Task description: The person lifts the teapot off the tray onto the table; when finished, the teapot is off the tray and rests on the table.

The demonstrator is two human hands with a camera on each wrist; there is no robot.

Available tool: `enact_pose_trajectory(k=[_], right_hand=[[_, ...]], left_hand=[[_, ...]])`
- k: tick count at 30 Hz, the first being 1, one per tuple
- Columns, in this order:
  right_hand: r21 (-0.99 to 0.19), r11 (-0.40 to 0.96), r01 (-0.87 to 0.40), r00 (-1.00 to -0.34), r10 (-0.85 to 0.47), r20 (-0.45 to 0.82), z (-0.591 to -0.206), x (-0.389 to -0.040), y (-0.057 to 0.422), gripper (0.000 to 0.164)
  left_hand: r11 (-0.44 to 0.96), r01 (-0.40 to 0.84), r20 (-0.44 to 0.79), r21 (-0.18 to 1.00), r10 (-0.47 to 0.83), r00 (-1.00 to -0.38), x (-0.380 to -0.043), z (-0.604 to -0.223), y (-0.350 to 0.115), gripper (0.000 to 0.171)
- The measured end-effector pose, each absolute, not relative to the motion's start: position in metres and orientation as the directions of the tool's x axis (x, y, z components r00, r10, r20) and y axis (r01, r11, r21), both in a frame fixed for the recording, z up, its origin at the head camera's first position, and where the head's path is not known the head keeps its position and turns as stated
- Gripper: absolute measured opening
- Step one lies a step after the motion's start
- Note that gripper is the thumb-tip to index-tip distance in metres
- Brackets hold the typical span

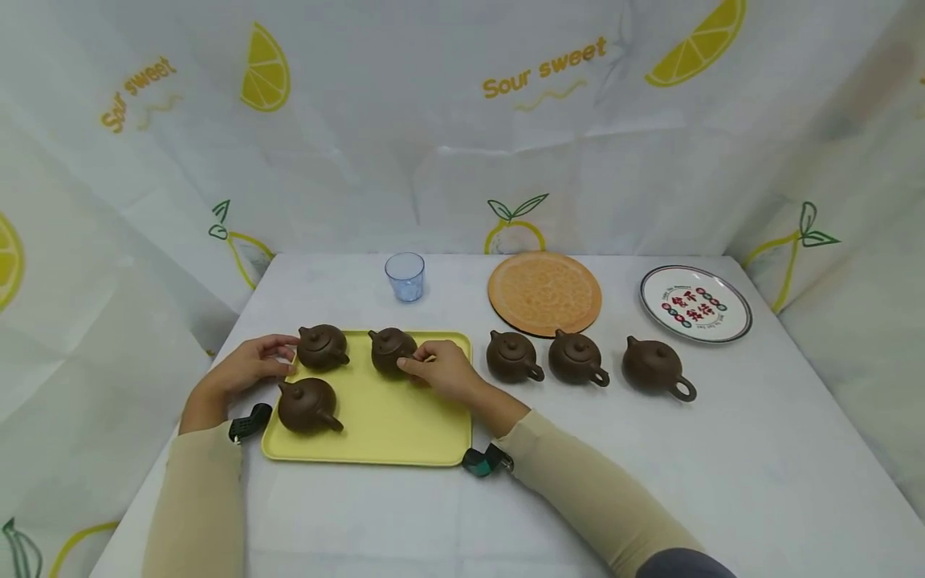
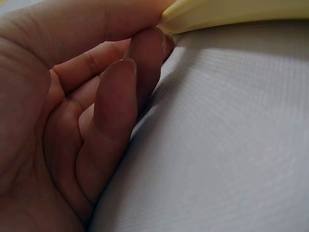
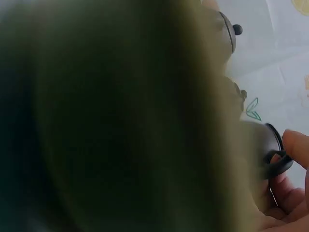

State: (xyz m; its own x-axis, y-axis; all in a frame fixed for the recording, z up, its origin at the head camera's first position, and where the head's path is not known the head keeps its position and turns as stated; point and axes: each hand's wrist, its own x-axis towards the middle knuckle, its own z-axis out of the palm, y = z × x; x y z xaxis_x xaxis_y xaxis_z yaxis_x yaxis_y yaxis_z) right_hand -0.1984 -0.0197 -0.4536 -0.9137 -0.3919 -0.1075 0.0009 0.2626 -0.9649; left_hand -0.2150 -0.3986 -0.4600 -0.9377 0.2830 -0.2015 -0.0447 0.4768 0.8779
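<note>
A yellow tray carries three dark brown clay teapots. One teapot sits at its back left corner and another teapot in front of that one. My right hand pinches the handle of the third teapot near the tray's back edge; in the right wrist view, thumb and finger meet at its loop handle. My left hand holds the tray's left edge beside the back left teapot. Curled fingers show under the tray's rim in the left wrist view.
Right of the tray, three more brown teapots stand in a row: one, a second and a third. Behind are a blue glass, a round orange-tan mat and a white plate with red print.
</note>
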Motion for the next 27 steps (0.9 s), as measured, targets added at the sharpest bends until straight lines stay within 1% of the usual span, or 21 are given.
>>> enact_pose_trajectory(k=[4, 10, 15, 18, 23, 27], right_hand=[[-0.971, 0.239, 0.009, -0.911, -0.399, -0.106, -0.453, -0.196, -0.015, 0.028], [-0.991, 0.103, 0.087, -0.9, -0.419, -0.122, -0.447, -0.182, -0.003, 0.019], [-0.995, 0.008, 0.104, -0.898, -0.43, -0.097, -0.44, -0.17, 0.019, 0.014], [-0.997, -0.006, 0.074, -0.893, -0.446, -0.063, -0.439, -0.162, 0.035, 0.014], [-0.999, 0.038, -0.017, -0.896, -0.444, -0.002, -0.44, -0.147, 0.064, 0.016], [-0.997, 0.062, -0.047, -0.892, -0.452, 0.014, -0.441, -0.134, 0.082, 0.017]], left_hand=[[0.481, -0.046, -0.202, 0.875, 0.278, -0.939, -0.214, -0.461, -0.4, 0.06], [0.489, -0.038, -0.199, 0.871, 0.28, -0.939, -0.214, -0.46, -0.4, 0.059], [0.486, -0.049, -0.205, 0.872, 0.275, -0.939, -0.216, -0.458, -0.398, 0.059], [0.485, -0.056, -0.21, 0.873, 0.271, -0.939, -0.217, -0.457, -0.398, 0.059], [0.482, -0.043, -0.202, 0.875, 0.281, -0.938, -0.218, -0.456, -0.397, 0.059], [0.49, -0.037, -0.197, 0.871, 0.279, -0.94, -0.216, -0.457, -0.399, 0.059]])
